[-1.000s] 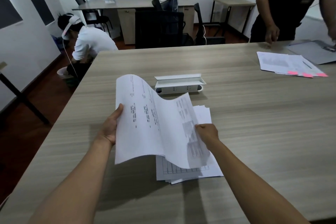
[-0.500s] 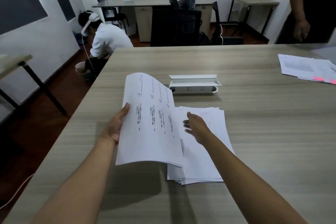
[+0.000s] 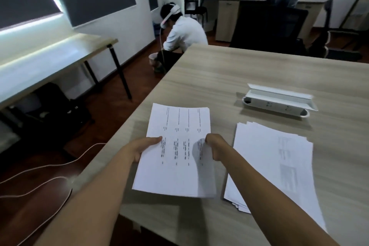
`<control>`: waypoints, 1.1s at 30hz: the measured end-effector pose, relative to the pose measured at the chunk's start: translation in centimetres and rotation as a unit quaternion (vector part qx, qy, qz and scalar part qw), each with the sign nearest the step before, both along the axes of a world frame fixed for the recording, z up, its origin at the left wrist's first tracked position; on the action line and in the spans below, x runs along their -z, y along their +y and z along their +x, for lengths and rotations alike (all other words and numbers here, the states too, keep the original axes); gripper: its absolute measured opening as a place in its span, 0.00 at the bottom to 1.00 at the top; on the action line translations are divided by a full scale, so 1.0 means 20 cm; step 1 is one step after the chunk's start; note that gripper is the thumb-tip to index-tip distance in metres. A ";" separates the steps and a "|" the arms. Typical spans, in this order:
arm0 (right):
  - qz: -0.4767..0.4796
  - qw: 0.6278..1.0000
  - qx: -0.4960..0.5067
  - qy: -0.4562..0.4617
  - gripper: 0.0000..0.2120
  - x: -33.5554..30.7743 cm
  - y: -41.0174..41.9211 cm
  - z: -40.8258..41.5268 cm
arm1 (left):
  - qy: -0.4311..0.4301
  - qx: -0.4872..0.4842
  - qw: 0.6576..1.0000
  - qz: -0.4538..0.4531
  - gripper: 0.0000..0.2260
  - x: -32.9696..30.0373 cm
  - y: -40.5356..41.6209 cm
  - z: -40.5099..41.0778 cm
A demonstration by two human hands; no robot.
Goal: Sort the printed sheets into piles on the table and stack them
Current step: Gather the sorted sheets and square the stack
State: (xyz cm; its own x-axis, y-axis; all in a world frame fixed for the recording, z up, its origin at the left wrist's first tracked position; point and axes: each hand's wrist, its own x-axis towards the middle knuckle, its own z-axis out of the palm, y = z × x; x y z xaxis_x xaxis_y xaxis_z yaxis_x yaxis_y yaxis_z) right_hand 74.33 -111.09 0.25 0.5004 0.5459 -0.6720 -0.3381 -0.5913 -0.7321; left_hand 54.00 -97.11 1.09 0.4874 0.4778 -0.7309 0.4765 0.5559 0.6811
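Near the table's [image 3: 229, 70] left edge, both hands hold a thin bundle of sheets [image 3: 177, 146] just above the wood. Left hand [image 3: 142, 149] grips the bundle's left margin, thumb on top. Right hand [image 3: 216, 149] is clenched on its right margin. Just right of the bundle lies a fanned pile [image 3: 279, 158] flat on the table, not touching it. Beyond the pile sits a white socket box [image 3: 277, 102], lid raised. Left of the table, a person [image 3: 183, 34] crouches on the floor.

Printed sheets [image 3: 179, 146]: matt white paper. Table [image 3: 239, 70]: matt light woodgrain. Socket box [image 3: 277, 102]: smooth white plastic.
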 end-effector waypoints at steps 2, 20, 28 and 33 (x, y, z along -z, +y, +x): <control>-0.007 1.000 -0.018 -0.011 0.10 0.03 0.05 -0.06 | 0.012 -0.044 0.999 0.012 0.12 0.02 -0.01 -0.05; -0.007 0.999 0.050 -0.004 0.08 0.08 -0.02 -0.09 | 0.224 -0.062 0.919 0.319 0.23 0.18 -0.13 0.06; -0.045 0.978 0.130 -0.156 0.16 0.02 -0.45 0.30 | 0.175 0.084 0.909 0.369 0.18 0.16 -0.33 0.59; -0.190 0.931 0.186 -0.249 0.09 0.06 -0.88 0.46 | 0.093 0.189 0.918 0.337 0.08 0.16 -0.56 0.87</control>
